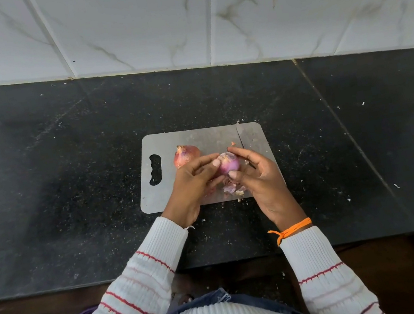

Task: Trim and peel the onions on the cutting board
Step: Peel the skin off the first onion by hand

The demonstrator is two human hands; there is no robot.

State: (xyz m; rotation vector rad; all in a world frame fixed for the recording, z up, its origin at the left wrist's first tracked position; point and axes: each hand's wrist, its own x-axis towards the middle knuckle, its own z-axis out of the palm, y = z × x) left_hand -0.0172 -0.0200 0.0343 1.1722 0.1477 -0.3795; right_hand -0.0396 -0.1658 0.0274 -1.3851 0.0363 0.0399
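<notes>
**Both hands hold a half-peeled onion over the board**

In the centre of the frame a purple onion (226, 166), partly peeled, is held just above the grey cutting board (167, 190). The left hand (191, 186) curls around it from the left side, the thumb on top. The right hand (260, 175) pinches it from the right, with fingertips (233, 173) on the shiny skin. Under the hands loose peels (231, 188) lie on the board. A second onion (186, 154), with its dry skin on, rests on the board just left of the hands. A knife (244, 137) lies near the right edge of the board, its tip toward the top of the frame. The board sits on a black counter (68, 178); white tiles (177, 12) fill the upper part. An orange thread (292, 230) circles the right wrist.
</notes>
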